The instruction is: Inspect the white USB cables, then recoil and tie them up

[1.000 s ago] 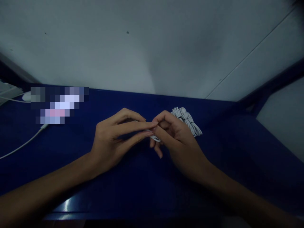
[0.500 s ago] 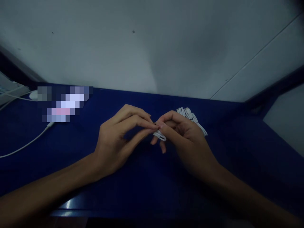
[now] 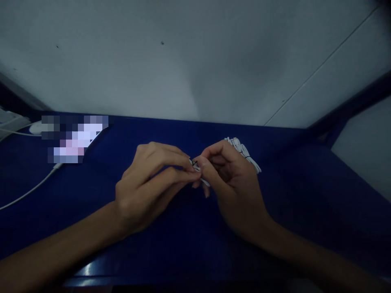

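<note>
A small coiled white cable (image 3: 205, 182) is pinched between both hands above the blue table (image 3: 171, 248). My left hand (image 3: 155, 179) comes from the left, its fingertips closed on the coil. My right hand (image 3: 233, 179) presses thumb and index finger together at the coil, by a thin black tie (image 3: 194, 163). Fingertips hide much of the cable. Just behind my right hand lies a bundle of white cables (image 3: 241, 149), bound with black ties.
At the back left lies a lit, pixelated device (image 3: 82, 140) with a white cord (image 3: 33, 189) plugged in. Beside it are a white rounded object (image 3: 36, 127) and more cords. A pale wall (image 3: 122, 73) rises behind the table; blue frame bars stand at both sides.
My left hand has turned and shifted slightly left and down. A black tie now shows between the fingertips, and less of the coil's loop is visible. The whole view has shifted a little.
</note>
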The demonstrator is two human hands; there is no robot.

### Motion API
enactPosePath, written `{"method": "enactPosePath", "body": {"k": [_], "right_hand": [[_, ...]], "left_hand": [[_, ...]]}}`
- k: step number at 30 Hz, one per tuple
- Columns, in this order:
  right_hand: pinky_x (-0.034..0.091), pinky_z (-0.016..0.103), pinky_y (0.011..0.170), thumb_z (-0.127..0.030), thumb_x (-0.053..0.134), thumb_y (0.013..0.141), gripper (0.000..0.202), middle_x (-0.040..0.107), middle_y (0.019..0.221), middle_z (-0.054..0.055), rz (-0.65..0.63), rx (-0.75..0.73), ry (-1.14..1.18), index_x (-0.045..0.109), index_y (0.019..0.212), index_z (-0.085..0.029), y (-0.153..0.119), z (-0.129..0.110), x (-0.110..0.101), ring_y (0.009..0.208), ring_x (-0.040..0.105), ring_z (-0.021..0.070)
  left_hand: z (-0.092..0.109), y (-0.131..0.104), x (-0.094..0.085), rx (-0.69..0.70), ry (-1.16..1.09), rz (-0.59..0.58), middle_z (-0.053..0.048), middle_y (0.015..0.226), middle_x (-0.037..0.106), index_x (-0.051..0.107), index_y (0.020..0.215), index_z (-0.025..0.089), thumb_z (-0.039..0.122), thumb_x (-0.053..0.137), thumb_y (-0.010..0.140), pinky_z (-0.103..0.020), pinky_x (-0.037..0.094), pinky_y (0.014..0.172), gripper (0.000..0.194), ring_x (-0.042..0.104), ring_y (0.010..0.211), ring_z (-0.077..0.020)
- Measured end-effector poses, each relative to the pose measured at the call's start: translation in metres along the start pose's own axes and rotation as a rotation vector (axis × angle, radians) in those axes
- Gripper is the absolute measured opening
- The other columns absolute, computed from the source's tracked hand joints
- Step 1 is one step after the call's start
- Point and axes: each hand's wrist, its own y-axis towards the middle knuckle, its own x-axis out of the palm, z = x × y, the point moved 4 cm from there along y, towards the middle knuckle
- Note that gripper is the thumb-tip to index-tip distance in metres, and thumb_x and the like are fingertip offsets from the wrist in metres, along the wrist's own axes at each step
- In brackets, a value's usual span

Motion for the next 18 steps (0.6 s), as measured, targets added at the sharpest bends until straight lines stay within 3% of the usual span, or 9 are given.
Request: {"method": "enactPosePath", "body": {"k": [6, 11, 14, 18], "right_hand": [[0.052, 0.032, 0.059, -0.028, 0.061, 0.113, 0.011, 0.071, 0.093, 0.0, 0.088, -0.218, -0.253, 0.06, 0.103, -0.027, -0.004, -0.007, -0.003, 0.071, 0.065, 0.0152], [0.055, 0.032, 0.068, -0.021, 0.062, 0.111, 0.008, 0.072, 0.101, 0.003, 0.142, -0.447, -0.454, 0.061, 0.106, -0.026, 0.001, -0.011, -0.006, 0.086, 0.069, 0.0184], [0.053, 0.029, 0.065, -0.014, 0.061, 0.109, 0.012, 0.07, 0.095, 0.0, 0.138, -0.552, -0.503, 0.061, 0.103, -0.024, 0.006, -0.013, -0.009, 0.079, 0.066, 0.0155], [0.05, 0.025, 0.064, -0.011, 0.062, 0.108, 0.012, 0.069, 0.092, -0.002, 0.027, -0.549, -0.509, 0.06, 0.104, -0.022, 0.013, -0.013, -0.01, 0.072, 0.062, 0.0113]], "left_hand": [[0.005, 0.003, -0.003, 0.086, 0.167, 0.077, 0.0, 0.115, 0.081, 0.081, 0.109, 0.035, 0.018, 0.088, 0.093, -0.049, 0.059, 0.096, 0.024, 0.075, 0.111, -0.0286], [-0.004, 0.005, -0.001, -0.016, 0.019, 0.003, -0.003, 0.134, 0.075, 0.082, 0.106, 0.033, 0.014, 0.085, 0.095, -0.054, 0.058, 0.108, 0.023, 0.068, 0.133, -0.0316], [-0.008, 0.005, 0.0, -0.051, -0.078, -0.013, -0.007, 0.132, 0.073, 0.083, 0.107, 0.027, 0.006, 0.083, 0.095, -0.05, 0.061, 0.106, 0.025, 0.069, 0.132, -0.0295], [-0.009, 0.005, 0.0, -0.067, -0.152, -0.025, -0.008, 0.121, 0.076, 0.085, 0.109, 0.024, 0.004, 0.084, 0.094, -0.039, 0.063, 0.097, 0.025, 0.075, 0.115, -0.0226]]}}
